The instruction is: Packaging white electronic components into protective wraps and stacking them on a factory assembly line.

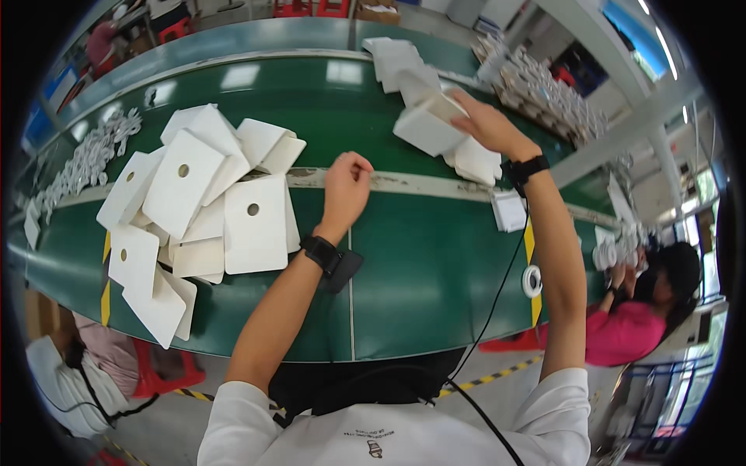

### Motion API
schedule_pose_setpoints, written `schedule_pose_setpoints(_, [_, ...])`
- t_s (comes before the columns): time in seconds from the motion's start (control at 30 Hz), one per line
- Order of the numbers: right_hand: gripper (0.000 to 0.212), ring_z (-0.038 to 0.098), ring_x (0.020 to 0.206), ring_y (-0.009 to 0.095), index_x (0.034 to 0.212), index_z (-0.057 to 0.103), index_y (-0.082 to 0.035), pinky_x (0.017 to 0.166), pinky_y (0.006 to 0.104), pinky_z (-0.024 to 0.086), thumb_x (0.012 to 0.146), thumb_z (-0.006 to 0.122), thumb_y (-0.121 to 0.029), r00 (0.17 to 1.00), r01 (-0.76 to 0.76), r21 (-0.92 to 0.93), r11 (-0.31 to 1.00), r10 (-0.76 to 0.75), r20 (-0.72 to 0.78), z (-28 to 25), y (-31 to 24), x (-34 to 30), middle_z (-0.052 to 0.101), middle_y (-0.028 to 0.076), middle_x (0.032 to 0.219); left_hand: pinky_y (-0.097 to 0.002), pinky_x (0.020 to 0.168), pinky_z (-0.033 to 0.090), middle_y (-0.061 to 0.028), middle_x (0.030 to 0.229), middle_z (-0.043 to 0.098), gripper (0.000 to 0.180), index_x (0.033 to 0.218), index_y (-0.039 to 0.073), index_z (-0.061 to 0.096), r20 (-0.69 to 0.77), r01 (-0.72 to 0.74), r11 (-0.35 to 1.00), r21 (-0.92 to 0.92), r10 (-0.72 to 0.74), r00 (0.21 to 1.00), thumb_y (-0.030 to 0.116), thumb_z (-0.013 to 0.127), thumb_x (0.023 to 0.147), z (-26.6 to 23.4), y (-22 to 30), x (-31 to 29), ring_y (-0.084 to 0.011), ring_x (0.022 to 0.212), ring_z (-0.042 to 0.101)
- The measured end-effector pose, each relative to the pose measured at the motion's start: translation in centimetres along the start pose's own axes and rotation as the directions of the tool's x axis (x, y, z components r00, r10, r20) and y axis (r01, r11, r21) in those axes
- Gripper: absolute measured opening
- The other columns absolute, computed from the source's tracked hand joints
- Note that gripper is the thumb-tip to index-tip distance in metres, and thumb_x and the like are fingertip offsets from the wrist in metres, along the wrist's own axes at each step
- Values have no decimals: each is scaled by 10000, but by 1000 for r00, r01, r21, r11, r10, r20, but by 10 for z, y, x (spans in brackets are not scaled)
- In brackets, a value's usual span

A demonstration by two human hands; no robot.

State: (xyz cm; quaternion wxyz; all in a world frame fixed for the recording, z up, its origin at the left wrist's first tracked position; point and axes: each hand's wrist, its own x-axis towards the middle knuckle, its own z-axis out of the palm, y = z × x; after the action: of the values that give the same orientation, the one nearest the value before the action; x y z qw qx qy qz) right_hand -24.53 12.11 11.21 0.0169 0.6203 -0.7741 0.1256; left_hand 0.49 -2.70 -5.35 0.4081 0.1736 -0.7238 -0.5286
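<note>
The white box-like piece [423,132] lies just left of the nearer right hand [491,124], whose fingers perhaps clamp it, while the left hand's [346,190] curl together.

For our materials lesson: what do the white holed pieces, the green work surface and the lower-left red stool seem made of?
White holed pieces: probably matte card; thin, flat, crisp-edged. Green work surface: perhaps plastic or rubber sheeting, semi-gloss, reflecting bright patches. Red stool: likely moulded plastic, smooth-looking, evenly coloured.
</note>
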Motion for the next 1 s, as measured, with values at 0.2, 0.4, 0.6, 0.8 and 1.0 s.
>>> schedule_pose_setpoints(0.2, [351, 618, 1128, 392, 1320, 587, -59, 956, 460, 514, 983, 616, -155, 945, 127, -268, 955, -199, -259, 15, 1, -17, 645, 177, 1273, -246, 705, 496, -34, 853, 654, 71, 968, 3, 641, 124, 74, 997, -19, -71, 990, -24, 596, 921, -7, -5, 3, -100, 748, 608])
schedule_pose_setpoints(0.4, [234, 617, 1097, 344, 1175, 625, -65, 924, 430, 516, 956, 646, -142, 867, 67, -208, 976, -160, -471, 41, -38, -46, 641, 137, 1235, -264, 754, 505, -51, 1016, 679, 222, 1124, 37, 652, 137, 188, 981, 54, -193, 972, -15, 636, 909, -8, 9, 1, -130, 849, 636])
schedule_pose_setpoints(0.6, [245, 607, 1130, 335, 1172, 632, -48, 966, 409, 494, 945, 672, -133, 826, 24, 1, 1000, -19, -563, 73, -71, -109, 644, 124, 1235, -296, 806, 506, -62, 1217, 638, 351, 1215, 59, 653, 258, -52, 999, -10, 53, 965, 4, 718, 874, 10, 29, -11, -164, 972, 626])
schedule_pose_setpoints(0.8, [334, 578, 1203, 369, 1237, 617, -25, 1036, 421, 463, 925, 701, -109, 843, -380, -10, 925, 342, -415, 66, -89, -223, 612, 166, 1303, -349, 823, 510, -77, 1205, 637, 395, 1209, 67, 651, 246, -391, 905, 169, 345, 906, 69, 790, 839, -11, 37, -7, -220, 981, 615])
schedule_pose_setpoints(1.0, [413, 550, 1235, 387, 1335, 567, -26, 1044, 433, 458, 941, 682, -77, 695, -683, -19, 730, 642, -325, 61, -76, -358, 589, 199, 1326, -354, 836, 514, -81, 1097, 656, 404, 1170, 54, 643, 168, -218, 975, 42, 208, 963, 151, 826, 822, 4, 39, -10, -233, 964, 616])
